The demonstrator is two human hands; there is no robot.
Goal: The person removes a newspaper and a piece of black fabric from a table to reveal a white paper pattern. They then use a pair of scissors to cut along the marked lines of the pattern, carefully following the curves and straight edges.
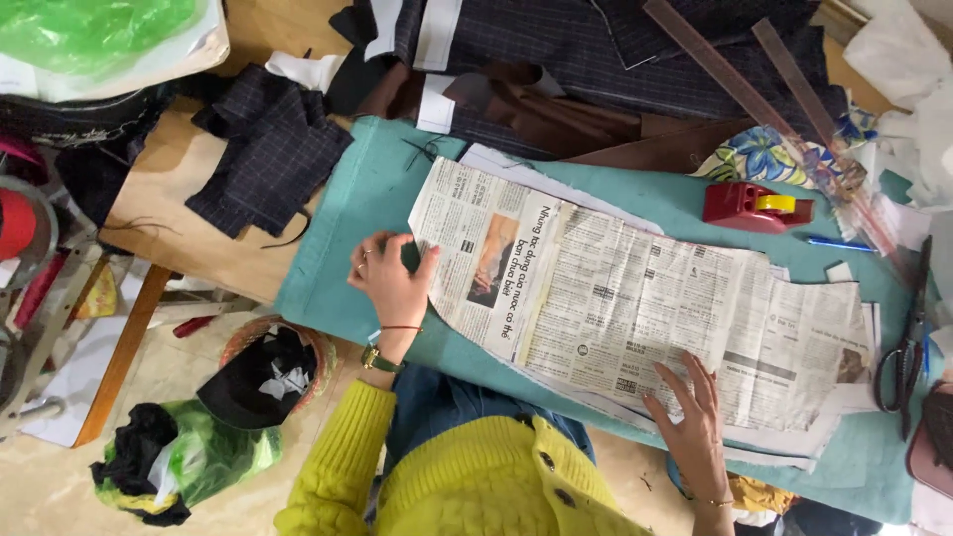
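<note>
Currently, your hands:
Left hand (390,274): pinches newspaper pattern (635,308) at its left end
Right hand (692,415): spread flat on near edge
Long axis: left-right across teal cloth (338,248)

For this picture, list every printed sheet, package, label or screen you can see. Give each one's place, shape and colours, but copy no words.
Newspaper sheet: flat on the teal cloth, cut to a curved outline, grey print with small photos, both hands on it.
Tape dispenser: beyond the newspaper, red, wedge-shaped, with a yellow roll.
Plastic bag: top left corner, green, crumpled.
No screens in view.
</note>
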